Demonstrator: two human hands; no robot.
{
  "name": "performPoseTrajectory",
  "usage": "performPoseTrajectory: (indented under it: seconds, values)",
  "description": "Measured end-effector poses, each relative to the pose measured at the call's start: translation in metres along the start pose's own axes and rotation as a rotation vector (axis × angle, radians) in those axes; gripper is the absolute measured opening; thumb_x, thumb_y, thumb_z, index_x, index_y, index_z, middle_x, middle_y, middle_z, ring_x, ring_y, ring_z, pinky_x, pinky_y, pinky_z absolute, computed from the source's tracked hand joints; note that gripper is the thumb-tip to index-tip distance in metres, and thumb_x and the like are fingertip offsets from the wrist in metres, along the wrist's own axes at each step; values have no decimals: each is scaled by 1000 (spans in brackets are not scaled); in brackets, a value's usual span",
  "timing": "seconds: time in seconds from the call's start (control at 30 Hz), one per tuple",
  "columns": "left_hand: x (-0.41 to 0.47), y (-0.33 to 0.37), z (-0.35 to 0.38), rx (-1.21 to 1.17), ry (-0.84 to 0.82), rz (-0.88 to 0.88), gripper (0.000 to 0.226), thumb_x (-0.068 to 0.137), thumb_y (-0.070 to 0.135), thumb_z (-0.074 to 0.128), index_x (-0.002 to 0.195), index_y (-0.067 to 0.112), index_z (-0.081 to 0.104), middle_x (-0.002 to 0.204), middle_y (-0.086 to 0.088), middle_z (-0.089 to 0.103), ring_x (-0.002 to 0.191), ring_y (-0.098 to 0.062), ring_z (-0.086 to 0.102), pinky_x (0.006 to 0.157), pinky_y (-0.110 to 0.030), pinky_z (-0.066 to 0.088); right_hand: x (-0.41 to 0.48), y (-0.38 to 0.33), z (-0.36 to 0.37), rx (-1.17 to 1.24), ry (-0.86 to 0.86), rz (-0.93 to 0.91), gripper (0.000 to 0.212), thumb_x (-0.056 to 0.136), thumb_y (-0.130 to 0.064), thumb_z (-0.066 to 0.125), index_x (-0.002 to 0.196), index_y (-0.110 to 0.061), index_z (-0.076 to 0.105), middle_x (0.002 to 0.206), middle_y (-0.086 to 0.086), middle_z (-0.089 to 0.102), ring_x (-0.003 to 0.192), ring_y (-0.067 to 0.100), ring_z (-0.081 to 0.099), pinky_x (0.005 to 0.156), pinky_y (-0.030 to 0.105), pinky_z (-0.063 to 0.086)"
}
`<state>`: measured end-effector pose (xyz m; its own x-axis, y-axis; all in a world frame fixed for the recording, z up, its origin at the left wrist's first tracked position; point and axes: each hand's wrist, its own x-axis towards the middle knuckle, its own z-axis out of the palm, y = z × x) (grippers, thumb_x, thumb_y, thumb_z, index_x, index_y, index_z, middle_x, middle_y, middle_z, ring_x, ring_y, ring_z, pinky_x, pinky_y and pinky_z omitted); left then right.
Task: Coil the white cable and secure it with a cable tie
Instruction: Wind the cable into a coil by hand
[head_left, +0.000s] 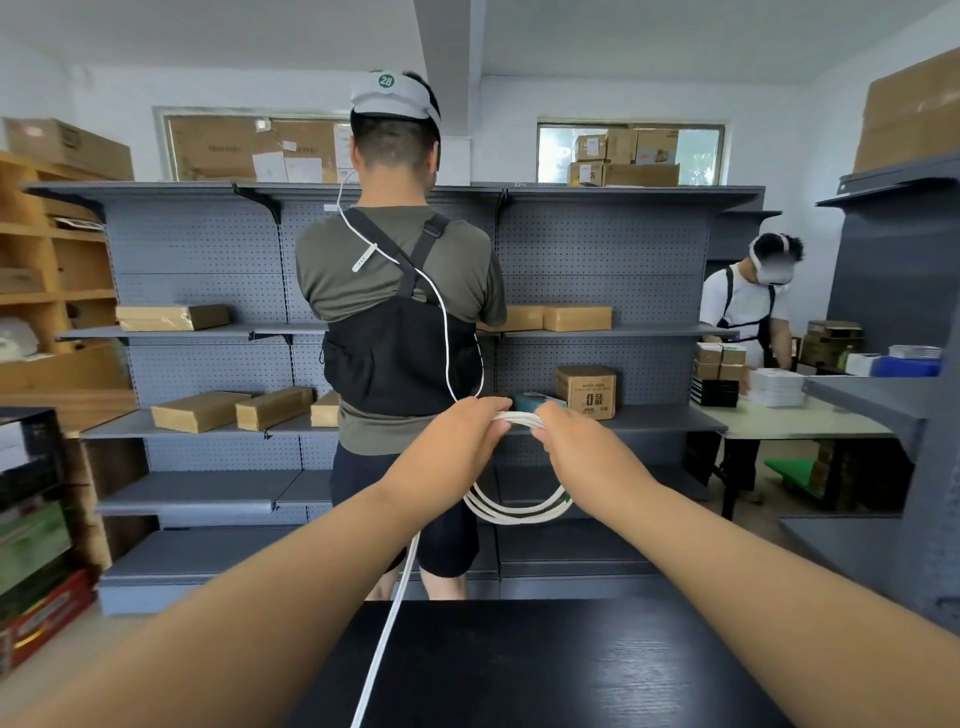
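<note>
Head view showed both arms stretched out over a black desk, with the white cable held up between them, above the desk and not resting on it. The left hand had its fingers curled round the top of the coil, and the right hand gripped the same bundle just beside it, so only a short stretch of strands showed between the two. The upper sides of the loops were hidden behind the hands and wrists, and only the bottom arc of three or so turns hung in view. A small green bit sat on the right of that arc, too blurred to name. The loose tail passed behind the left forearm, ran down across the desk and was cut off at the lower edge. A person stood just past the desk with their back to the camera, hiding part of the grey shelves. Their headband carried a round green badge reading "28". A brown box on a shelf bore a large "0" and a character beside it, while its smaller print was unreadable. A second person stood at the far right, partly hidden.
</note>
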<state>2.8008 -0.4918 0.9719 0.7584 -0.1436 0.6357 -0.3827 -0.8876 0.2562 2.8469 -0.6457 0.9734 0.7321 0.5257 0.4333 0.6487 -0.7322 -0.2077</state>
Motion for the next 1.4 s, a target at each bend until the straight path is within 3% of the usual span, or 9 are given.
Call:
performPoseTrajectory:
  seconds: [0.17,0.3,0.37,0.43,0.63,0.83,1.0,1.23,1.4]
  values:
    - [-12,-8,0,-394,28,-155,16,98,18,43,105,30,50,79,6,55,72,-8,55,67,-7,42,3,-2,-3,337,37,103,30,99,-19,29,118,-2,46,96,9,51,93,35,55,89,49,47]
    - [-9,-8,0,-530,79,-211,23,98,16,43,89,37,49,74,3,55,65,-9,57,63,-12,49,4,-3,3,479,102,167,23,98,-14,35,113,-2,47,89,8,55,81,24,56,74,34,50]
    - [-6,-7,-3,-460,74,-221,19,99,17,40,87,30,49,70,1,53,61,-11,56,58,-10,46,5,-5,9,497,86,194,12,98,-13,37,103,-8,47,84,5,55,75,16,54,63,21,46]
    - [-3,-6,-5,-290,71,-219,15,100,19,36,94,20,50,67,0,52,60,-15,54,57,-11,42,5,-7,14,517,93,216,11,99,-16,38,101,-11,48,85,6,57,74,15,57,67,25,50]
    - [9,-3,-11,38,41,-174,28,101,21,29,105,7,54,92,-11,56,67,-26,61,71,-40,51,8,-13,16,545,105,240,16,99,-24,36,108,-15,47,95,8,60,79,16,61,61,23,47]
    - [6,-10,-7,268,-96,32,27,101,22,33,120,9,47,111,-12,52,90,-33,58,81,-48,45,7,-21,9,290,97,121,18,99,-26,35,112,-17,44,95,7,59,86,25,62,70,37,50]
    - [6,-12,-4,87,-62,35,25,99,23,37,116,11,51,102,-5,57,88,-21,56,78,-26,39,4,-22,3,225,52,122,29,98,-18,30,119,-7,45,100,14,58,95,36,58,85,49,49]
    - [-5,-8,1,-332,-70,-153,13,98,24,41,110,21,46,74,3,55,66,-11,59,59,-9,42,0,-13,-1,176,109,160,10,98,-23,35,99,-16,43,91,10,59,82,26,61,77,46,53]
    - [-13,-4,2,-344,-36,-142,12,98,23,41,109,21,46,72,1,58,62,-1,57,59,-6,40,-4,-5,-8,419,205,229,9,98,-14,38,96,-14,48,82,4,56,80,27,65,55,23,43]
